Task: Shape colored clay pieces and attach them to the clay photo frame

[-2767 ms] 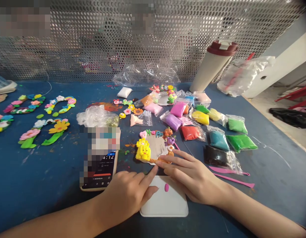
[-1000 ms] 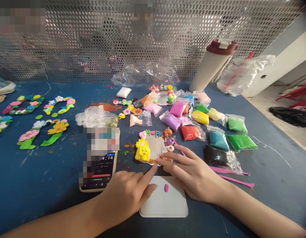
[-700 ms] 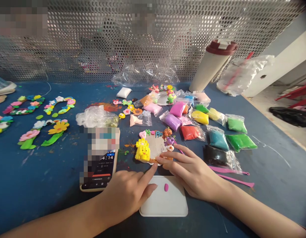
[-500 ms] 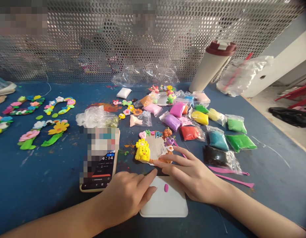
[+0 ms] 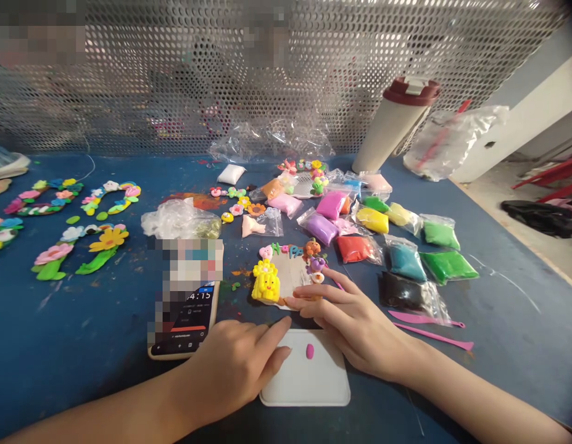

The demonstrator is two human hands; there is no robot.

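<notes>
**Clay plaque (image 5: 290,277) under right hand (image 5: 355,327): edges decorated, centre bare.**

Plaque lies on the blue table (image 5: 58,327), right of the phone (image 5: 188,320). Done: small letters (image 5: 286,250) and clay pieces along the far edge, yellow clay figure (image 5: 266,283) at the left edge. Left undecorated: pale centre. Right hand's fingers lie slightly apart on the near edge, not clamped. Left hand (image 5: 230,370), fingers loosely together and empty, rests just near of the plaque, beside a white tile (image 5: 308,388) bearing one pink clay bit (image 5: 310,351). Count: about fifteen clay bags (image 5: 355,248), two pink modelling tools (image 5: 419,317), four flower pieces (image 5: 108,239), one cup (image 5: 392,126).
</notes>
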